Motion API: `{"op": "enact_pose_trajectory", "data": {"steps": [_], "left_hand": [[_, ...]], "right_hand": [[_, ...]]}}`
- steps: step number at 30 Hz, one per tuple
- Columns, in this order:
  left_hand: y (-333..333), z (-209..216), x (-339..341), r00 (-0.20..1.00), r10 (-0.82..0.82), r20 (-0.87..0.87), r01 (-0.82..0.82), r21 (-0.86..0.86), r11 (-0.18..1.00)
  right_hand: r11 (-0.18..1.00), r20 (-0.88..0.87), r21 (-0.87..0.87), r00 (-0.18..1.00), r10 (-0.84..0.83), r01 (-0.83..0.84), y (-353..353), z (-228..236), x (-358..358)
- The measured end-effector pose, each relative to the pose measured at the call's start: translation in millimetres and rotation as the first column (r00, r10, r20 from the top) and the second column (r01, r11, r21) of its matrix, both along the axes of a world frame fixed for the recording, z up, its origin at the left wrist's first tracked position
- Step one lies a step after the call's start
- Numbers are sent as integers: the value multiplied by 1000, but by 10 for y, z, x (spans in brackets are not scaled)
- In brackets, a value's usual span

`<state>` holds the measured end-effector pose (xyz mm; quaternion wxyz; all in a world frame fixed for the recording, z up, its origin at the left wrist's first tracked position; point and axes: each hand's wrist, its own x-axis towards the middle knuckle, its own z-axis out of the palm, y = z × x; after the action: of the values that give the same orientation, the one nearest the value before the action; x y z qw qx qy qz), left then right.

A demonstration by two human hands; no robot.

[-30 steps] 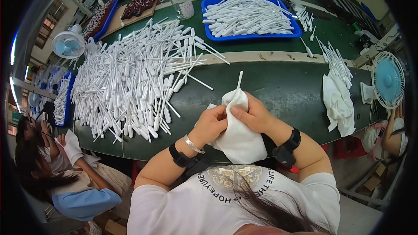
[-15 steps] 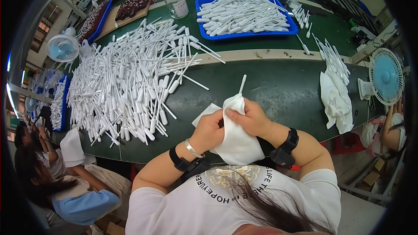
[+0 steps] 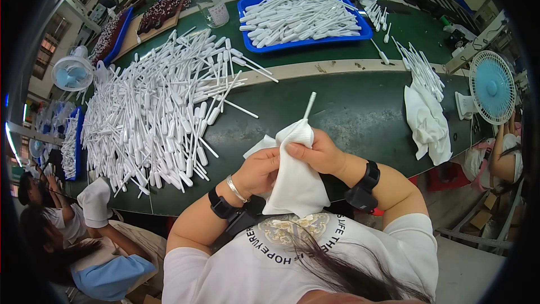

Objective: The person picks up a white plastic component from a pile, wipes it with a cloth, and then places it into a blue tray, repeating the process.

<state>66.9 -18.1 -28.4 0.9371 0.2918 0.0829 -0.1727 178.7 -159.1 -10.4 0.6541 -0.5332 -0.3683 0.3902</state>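
A white cloth (image 3: 293,186) is bunched between my hands above the near table edge. From its top pokes a thin white plastic stick (image 3: 310,104), tilted slightly right; its lower part is hidden in the folds. My right hand (image 3: 319,152) pinches the cloth around the stick, thumb on top. My left hand (image 3: 257,173) is closed on the cloth's left side, its fingertips partly hidden by the fabric. To the left spreads a big heap of white plastic sticks with thicker ends (image 3: 152,112).
Beyond the pale strip stands a blue tray (image 3: 281,49) full of similar sticks, beside a glass jar (image 3: 216,14). At right lie another white cloth (image 3: 424,121), a bunch of sticks (image 3: 422,73) and a fan (image 3: 492,87). A co-worker (image 3: 112,262) sits at lower left.
The whole view has shifted a little to the left. Both hands have shifted their hold on the cloth slightly, and its folds lie differently. The stick still sticks out at the top.
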Motion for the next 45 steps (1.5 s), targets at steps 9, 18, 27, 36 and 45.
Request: {"op": "enact_pose_trajectory", "data": {"steps": [9, 18, 27, 36, 45], "left_hand": [[-54, 36, -14, 994, -110, 18, 111, -12, 994], [239, 225, 25, 904, 188, 385, -413, 899, 147], [-46, 35, 51, 936, 330, 122, -335, 591, 734], [-58, 213, 41, 937, 313, 156, -345, 550, 761], [150, 217, -23, 804, 513, 302, -583, 575, 574]], "right_hand": [[900, -349, 108, 864, -363, 422, -107, 71, 246], [923, -356, 16, 864, -355, 385, -12, -93, 480], [984, -109, -113, 986, 128, -140, 57, -92, 32], [958, 186, -34, 944, -274, 285, 119, -64, -116], [988, 620, -101, 784, -30, 117, 82, -154, -63]]}}
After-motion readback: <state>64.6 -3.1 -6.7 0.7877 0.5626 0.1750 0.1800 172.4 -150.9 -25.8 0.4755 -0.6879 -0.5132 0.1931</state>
